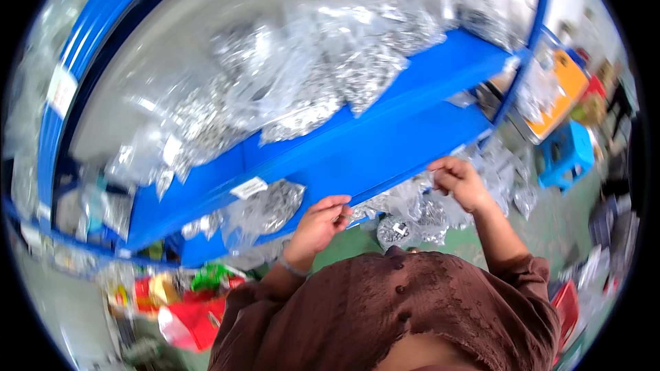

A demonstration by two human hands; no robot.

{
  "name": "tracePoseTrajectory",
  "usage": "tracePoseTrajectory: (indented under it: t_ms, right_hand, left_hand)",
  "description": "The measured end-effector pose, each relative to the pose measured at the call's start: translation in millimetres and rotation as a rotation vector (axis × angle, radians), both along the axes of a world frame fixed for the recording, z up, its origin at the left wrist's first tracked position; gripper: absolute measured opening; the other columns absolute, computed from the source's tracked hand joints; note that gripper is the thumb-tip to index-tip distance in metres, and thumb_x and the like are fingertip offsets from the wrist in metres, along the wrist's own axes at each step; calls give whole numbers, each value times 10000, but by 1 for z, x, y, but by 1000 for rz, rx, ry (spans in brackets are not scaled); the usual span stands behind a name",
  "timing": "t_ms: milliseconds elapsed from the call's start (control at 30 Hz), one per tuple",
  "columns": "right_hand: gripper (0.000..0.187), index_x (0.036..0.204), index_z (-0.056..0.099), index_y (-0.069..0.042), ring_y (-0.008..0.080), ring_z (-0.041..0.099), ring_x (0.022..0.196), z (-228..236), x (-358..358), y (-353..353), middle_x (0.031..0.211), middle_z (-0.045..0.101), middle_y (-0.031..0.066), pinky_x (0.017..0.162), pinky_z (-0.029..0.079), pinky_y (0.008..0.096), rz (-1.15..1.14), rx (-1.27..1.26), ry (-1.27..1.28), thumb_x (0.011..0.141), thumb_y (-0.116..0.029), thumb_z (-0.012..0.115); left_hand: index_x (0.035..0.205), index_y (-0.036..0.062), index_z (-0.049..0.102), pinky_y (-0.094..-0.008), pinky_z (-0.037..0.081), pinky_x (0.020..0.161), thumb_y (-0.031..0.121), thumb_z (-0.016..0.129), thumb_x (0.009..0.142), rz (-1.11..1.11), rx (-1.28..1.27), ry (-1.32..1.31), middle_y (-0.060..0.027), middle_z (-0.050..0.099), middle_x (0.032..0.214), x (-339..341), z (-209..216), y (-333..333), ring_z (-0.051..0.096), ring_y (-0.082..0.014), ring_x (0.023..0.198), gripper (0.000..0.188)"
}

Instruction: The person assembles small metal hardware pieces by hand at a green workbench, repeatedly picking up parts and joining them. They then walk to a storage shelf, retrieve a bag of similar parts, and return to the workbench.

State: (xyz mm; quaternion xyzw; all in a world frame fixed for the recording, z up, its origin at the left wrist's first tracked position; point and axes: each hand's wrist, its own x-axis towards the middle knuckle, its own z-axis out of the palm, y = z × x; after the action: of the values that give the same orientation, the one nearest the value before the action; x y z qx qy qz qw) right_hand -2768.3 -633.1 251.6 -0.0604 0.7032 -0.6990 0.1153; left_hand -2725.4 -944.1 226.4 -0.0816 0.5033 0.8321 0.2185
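Observation:
In front of the blue metal shelf unit, my left hand [320, 227] is raised with its fingers curled and drawn together. Whatever may be between its fingertips is too small to make out. It is nearest to a clear plastic bag of small shiny metal parts [280, 207] on the lower shelf. Further right, my right hand [459, 181] hangs by the front edge of the lower blue shelf [412, 144]. Its fingers are bent in with the thumb near them, and anything held there is hidden. The two hands are apart.
Several clear bags of silvery parts [309, 106] lie along the upper blue shelf [454, 62]. More bags [393, 231] stand on the green floor below. A blue stool [567, 154] and an orange-topped table [560, 93] are at the right. Red packages [196, 323] lie at lower left.

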Motion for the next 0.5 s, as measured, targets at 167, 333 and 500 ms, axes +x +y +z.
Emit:
tracePoseTrajectory:
  t_ms: [167,333,500]
  right_hand:
    - [202,1019,529,-8,58,467,565,29,-64,7,674,550,16,502,361,186,87,68,162,821,-41,503]
    - [274,1080,500,9,54,453,548,67,-104,-28,670,550,21,484,362,190,119,166,351,811,-41,511]
    - [509,1274,345,7,44,436,531,100,-142,-60,618,521,-2,475,338,185,20,265,603,796,-59,511]
  left_hand:
    - [1061,-8,537,-248,425,614,17,453,823,122,-20,66,-76,566,847,-9,24,6,525,-147,704,253]
    - [1043,0,551,-246,393,571,-11,421,780,333,-102,145,-62,546,803,-15,45,-12,489,-142,642,293]
    - [1020,17,561,-234,338,507,34,417,800,442,-13,300,-42,507,706,-37,53,-34,429,-118,575,264]
